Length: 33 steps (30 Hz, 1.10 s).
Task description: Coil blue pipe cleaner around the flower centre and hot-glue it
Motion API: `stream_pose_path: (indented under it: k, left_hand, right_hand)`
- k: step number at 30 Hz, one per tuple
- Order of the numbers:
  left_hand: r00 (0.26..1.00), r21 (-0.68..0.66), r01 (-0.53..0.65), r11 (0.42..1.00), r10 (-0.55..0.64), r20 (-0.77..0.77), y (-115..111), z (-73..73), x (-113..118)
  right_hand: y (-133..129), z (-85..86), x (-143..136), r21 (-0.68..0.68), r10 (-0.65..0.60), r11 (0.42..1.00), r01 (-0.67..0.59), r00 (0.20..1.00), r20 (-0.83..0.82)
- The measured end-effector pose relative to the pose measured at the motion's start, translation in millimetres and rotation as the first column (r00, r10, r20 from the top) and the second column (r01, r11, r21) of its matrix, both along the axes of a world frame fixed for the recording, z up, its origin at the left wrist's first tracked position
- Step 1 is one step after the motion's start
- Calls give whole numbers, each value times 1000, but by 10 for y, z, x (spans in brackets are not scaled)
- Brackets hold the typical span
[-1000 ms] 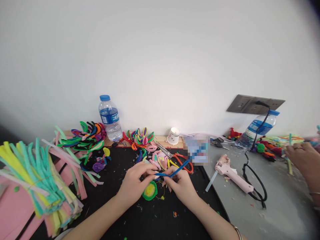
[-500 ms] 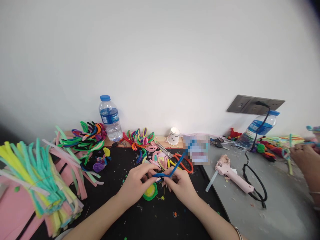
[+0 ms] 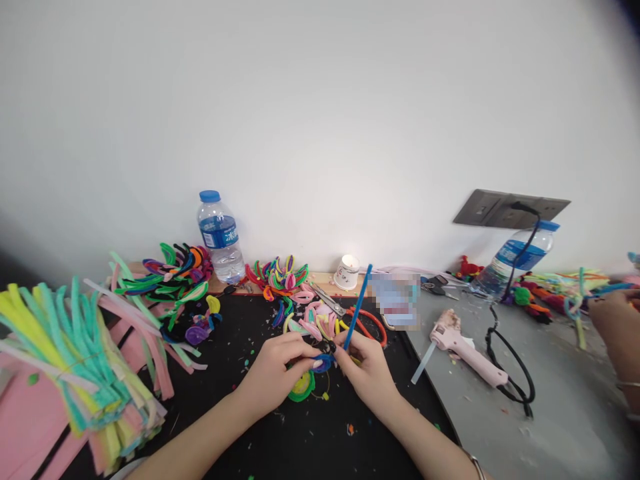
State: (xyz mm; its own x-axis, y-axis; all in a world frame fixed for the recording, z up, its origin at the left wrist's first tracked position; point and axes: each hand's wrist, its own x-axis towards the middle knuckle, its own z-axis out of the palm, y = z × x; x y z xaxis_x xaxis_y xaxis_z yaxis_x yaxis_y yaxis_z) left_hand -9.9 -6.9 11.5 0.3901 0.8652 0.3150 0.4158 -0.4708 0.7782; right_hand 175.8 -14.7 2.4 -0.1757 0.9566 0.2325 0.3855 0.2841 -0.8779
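A blue pipe cleaner (image 3: pixel 359 307) is pinched between my two hands over the black mat; its long free end points up and its lower part is bent into a curl. My left hand (image 3: pixel 277 367) closes on the curled part from the left. With thumb and fingers my right hand (image 3: pixel 367 367) grips it near the base of the straight length. A small black piece (image 3: pixel 327 346) shows between the fingertips; what it is I cannot make out. Below the hands lies a round green and yellow pipe-cleaner piece (image 3: pixel 301 387), partly covered by my fingers.
Pipe-cleaner bundles (image 3: pixel 85 360) fill the left. Scissors (image 3: pixel 367 323), a paper cup (image 3: pixel 347 272) and a water bottle (image 3: pixel 220 237) stand or lie behind. At right are a pink glue gun (image 3: pixel 467 347) with a looped cord, a tilted bottle (image 3: pixel 517 260) and another person's hand (image 3: pixel 613 320).
The blue pipe cleaner's free end has swung from leaning right to nearly upright, and its lower part is now curled. The other person's hand has shifted slightly right.
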Motion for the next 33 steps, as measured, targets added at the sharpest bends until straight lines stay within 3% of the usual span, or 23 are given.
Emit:
stream_pose_path:
  k: [6, 11, 16, 23, 33]
  left_hand:
    - [985, -230, -8, 973, 48, 168, 33, -1, -6]
    - [931, -460, 63, 886, 115, 347, 60, -32, 17]
    - [895, -450, 64, 891, 147, 420, 57, -66, 20]
    - [919, -412, 41, 910, 127, 374, 70, -142, 0]
    - [901, -487, 89, 869, 138, 412, 44, -57, 26]
  right_hand:
    - [-4, -5, -5, -38, -48, 998, 47, 999, -13]
    - [13, -10, -7, -86, -5, 996, -2, 997, -82]
    - [25, -50, -6, -141, 26, 989, -49, 987, -160]
    - [43, -65, -6, -224, 47, 967, -119, 952, -303]
    - [62, -62, -13, -276, -8, 947, -167, 843, -538]
